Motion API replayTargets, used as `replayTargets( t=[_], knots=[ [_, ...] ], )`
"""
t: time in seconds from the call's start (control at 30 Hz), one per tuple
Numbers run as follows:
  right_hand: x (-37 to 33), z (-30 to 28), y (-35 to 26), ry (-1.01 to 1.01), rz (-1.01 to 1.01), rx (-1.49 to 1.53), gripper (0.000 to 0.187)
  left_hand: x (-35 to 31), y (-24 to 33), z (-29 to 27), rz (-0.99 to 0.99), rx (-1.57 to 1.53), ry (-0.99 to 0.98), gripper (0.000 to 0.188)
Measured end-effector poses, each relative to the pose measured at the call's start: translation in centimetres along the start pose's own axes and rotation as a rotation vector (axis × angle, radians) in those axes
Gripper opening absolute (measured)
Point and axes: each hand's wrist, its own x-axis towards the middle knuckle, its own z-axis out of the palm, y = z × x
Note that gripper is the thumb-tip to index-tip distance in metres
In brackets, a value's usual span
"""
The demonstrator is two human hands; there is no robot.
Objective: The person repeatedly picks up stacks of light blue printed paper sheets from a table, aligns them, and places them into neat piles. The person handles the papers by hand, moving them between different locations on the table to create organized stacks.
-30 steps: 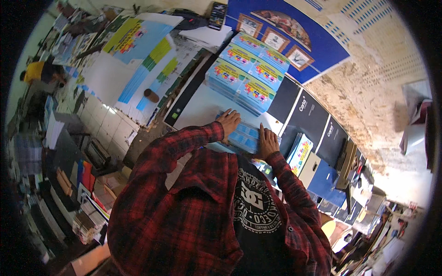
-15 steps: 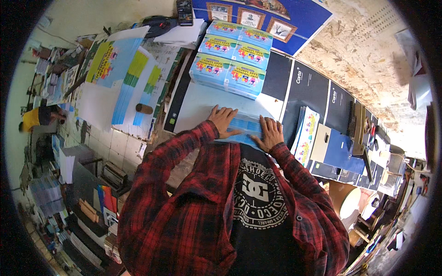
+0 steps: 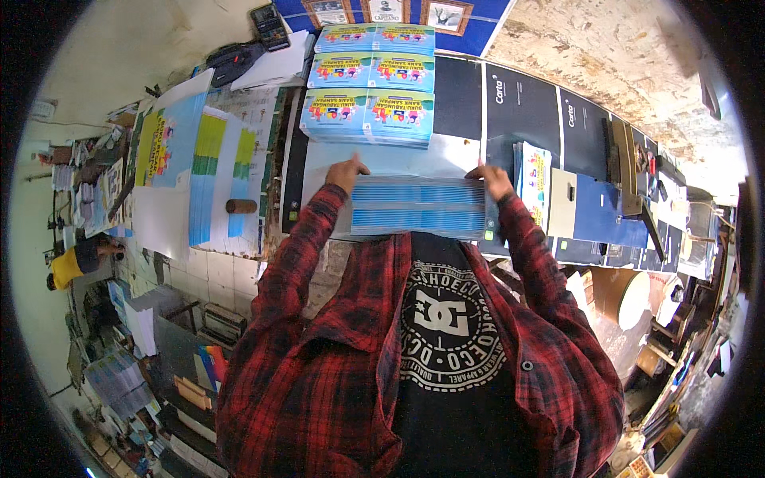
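Note:
Close to my body lies a bundle of thin booklets (image 3: 418, 209), their blue and white edges showing in rows. A greyish, translucent border shows round it, perhaps clear plastic film. My left hand (image 3: 346, 174) is closed at the bundle's far left corner, its fingertips slightly blurred. At the far right corner my right hand (image 3: 494, 181) is closed too, thumb and fingers bent over the edge. How much each hand holds is partly hidden. Beyond the bundle stand stacked booklets (image 3: 366, 115) with blue and yellow covers, in two columns.
Right of my right hand stands a narrow pile of booklets (image 3: 532, 179). Blue folders (image 3: 602, 211) and a long dark bar (image 3: 629, 171) lie farther right. On the left table are fanned booklets (image 3: 203, 171) and a brown cylinder (image 3: 241, 206). A phone (image 3: 269, 28) lies at the back.
My hands have moved apart, from lying spread on top of the bundle to its two far corners. More of the bundle shows. The view has turned a little.

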Motion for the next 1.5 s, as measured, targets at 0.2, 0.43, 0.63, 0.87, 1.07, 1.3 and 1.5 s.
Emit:
replayTargets(
  t=[0.2, 0.43, 0.63, 0.87, 1.07, 1.3, 1.5],
  knots=[
    [3.3, 3.1, 6.2, 0.14, 0.145, 1.107, 0.099, 3.1, -5.3, 3.8, -0.237, -1.216, -0.087, 0.088],
    [2.1, 5.2, 12.3, 0.541, 0.081, 1.087, 0.076, 0.3, -1.5, 5.0, -0.285, -1.375, 0.249, 0.069],
    [-1.8, 7.2, 9.9, 0.226, 0.048, 1.203, 0.075, -3.9, 0.1, 4.5, -0.249, -1.209, 0.336, 0.075],
    [-1.9, 7.6, 10.4, 0.268, 0.068, 1.291, 0.071, -4.0, -3.6, 6.1, -0.238, -1.473, 0.305, 0.081],
    [-1.7, 5.5, 9.6, 0.148, 0.002, 1.05, 0.067, -2.5, -5.3, 5.4, -0.334, -0.963, 0.346, 0.059],
    [0.1, -0.7, 11.4, 0.05, -0.067, 0.233, 0.042, -0.4, -3.4, 0.0, 0.098, 0.054, -0.093, 0.058],
    [-4.9, 0.3, 7.0, -0.095, -0.08, -0.415, 0.096, -5.1, -0.2, -1.3, 0.264, 0.53, -0.321, 0.102]
  ],
)
